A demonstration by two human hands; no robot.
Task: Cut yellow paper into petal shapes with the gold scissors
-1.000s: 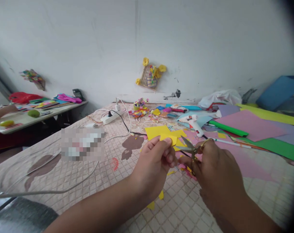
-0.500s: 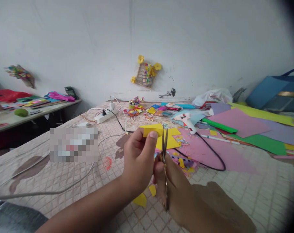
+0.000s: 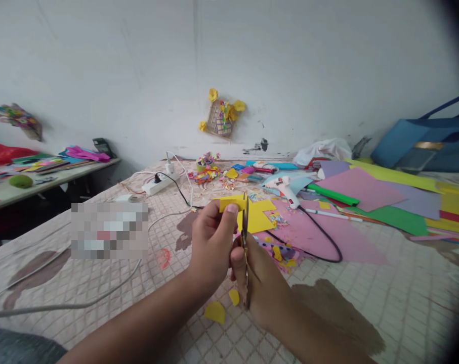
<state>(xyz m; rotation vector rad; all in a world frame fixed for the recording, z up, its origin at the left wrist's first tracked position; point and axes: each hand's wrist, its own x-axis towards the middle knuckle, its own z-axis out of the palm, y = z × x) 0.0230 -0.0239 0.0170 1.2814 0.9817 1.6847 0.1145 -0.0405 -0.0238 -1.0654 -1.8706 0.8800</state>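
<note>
While the left hand (image 3: 214,247) is pinching the yellow piece (image 3: 232,202) between thumb and fingers, presumably steadying its edge, the right hand (image 3: 265,285): fingers gripping scissors (image 3: 245,222), whose upright blades are meeting the piece's right end.

No text, brand or number I can read. Marks on glue gun (image 3: 286,191), far right: too small for me. Red mark (image 3: 164,258) on tablecloth (image 3: 115,275), left: no legible letters.
</note>
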